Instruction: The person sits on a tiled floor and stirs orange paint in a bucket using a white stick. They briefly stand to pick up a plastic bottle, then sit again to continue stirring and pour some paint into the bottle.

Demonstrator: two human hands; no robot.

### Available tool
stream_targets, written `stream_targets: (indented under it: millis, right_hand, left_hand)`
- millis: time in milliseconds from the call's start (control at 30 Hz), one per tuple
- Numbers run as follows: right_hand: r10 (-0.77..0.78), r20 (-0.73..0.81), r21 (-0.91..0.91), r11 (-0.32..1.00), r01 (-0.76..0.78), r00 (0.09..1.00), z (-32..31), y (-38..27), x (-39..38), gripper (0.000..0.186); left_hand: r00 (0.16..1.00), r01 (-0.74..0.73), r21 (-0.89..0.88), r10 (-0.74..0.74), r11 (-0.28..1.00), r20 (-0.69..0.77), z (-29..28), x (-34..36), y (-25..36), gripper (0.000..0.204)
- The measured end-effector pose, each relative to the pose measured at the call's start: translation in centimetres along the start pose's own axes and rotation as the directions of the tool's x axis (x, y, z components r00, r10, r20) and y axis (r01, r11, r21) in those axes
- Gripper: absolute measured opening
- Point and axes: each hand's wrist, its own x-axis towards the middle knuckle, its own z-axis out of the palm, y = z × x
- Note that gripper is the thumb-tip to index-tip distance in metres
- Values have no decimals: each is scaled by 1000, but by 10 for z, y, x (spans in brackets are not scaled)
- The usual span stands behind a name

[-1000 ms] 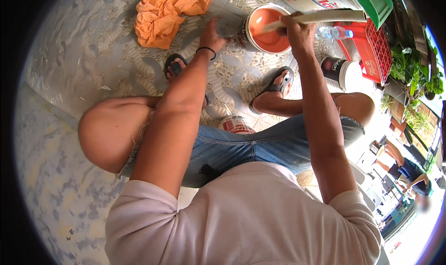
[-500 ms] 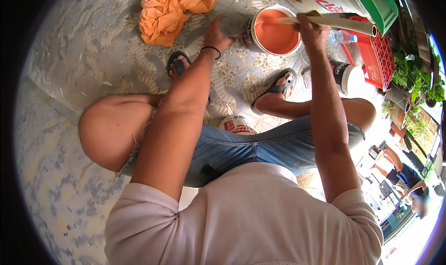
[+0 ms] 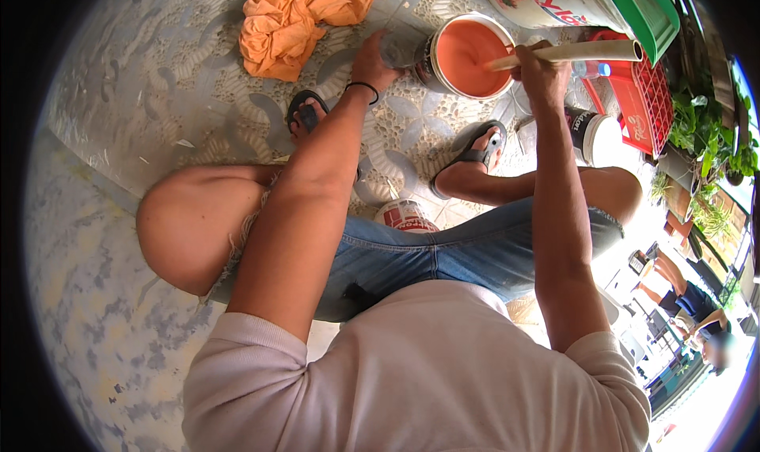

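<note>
In my right hand [image 3: 545,78] is a long pale stick [image 3: 590,52] with a hollow outer end. Its other end dips into the orange paint [image 3: 473,55] inside a round paint pail [image 3: 507,85], near the pail's right side. Swirl marks show on the paint. My left hand [image 3: 375,66] is on the pail's left, fingers curved around a see-through greyish thing [image 3: 400,48] beside the pail wall; its kind is unclear. Beyond that hand lies a crumpled orange cloth [image 3: 285,24] on the patterned floor.
At upper right stand a large white bucket [image 3: 538,2], a green plastic container [image 3: 659,20] and a red crate [image 3: 640,108], with a clear bottle [image 3: 590,70] nearby. A white-lidded pail [image 3: 595,135] sits near my right knee, a small pail [image 3: 405,216] between my legs. Plants [image 3: 708,135] and a person [image 3: 697,313] appear at right.
My right hand has come nearer to me and slightly right, sweeping the stick's dipped end toward the paint's near right side. The left hand has barely moved.
</note>
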Motion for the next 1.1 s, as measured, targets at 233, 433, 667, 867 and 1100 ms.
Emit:
stream_targets:
  millis: [233, 433, 667, 867, 1100]
  right_hand:
    - [-100, 4, 352, 932, 92, 995, 26, -13, 13, 16]
    - [68, 82, 87, 993, -75, 994, 7, -11, -19, 14]
    - [-61, -11, 29, 998, 61, 998, 4, -12, 6, 15]
    - [71, 30, 218, 973, -76, 997, 26, -24, -25, 12]
    - [10, -26, -34, 999, -11, 1000, -5, -7, -10, 17]
  left_hand:
    - [1000, -29, -27, 29, 999, 1, 2, 2, -3, 102]
    - [999, -43, -29, 44, 999, 12, 0, 3, -7, 101]
    - [998, -66, -37, 65, 997, -27, 4, 2, 0, 100]
    - [997, -70, -104, 71, 992, 7, -6, 1, -2, 98]
    - [999, -45, -34, 45, 998, 0, -5, 0, 5, 102]
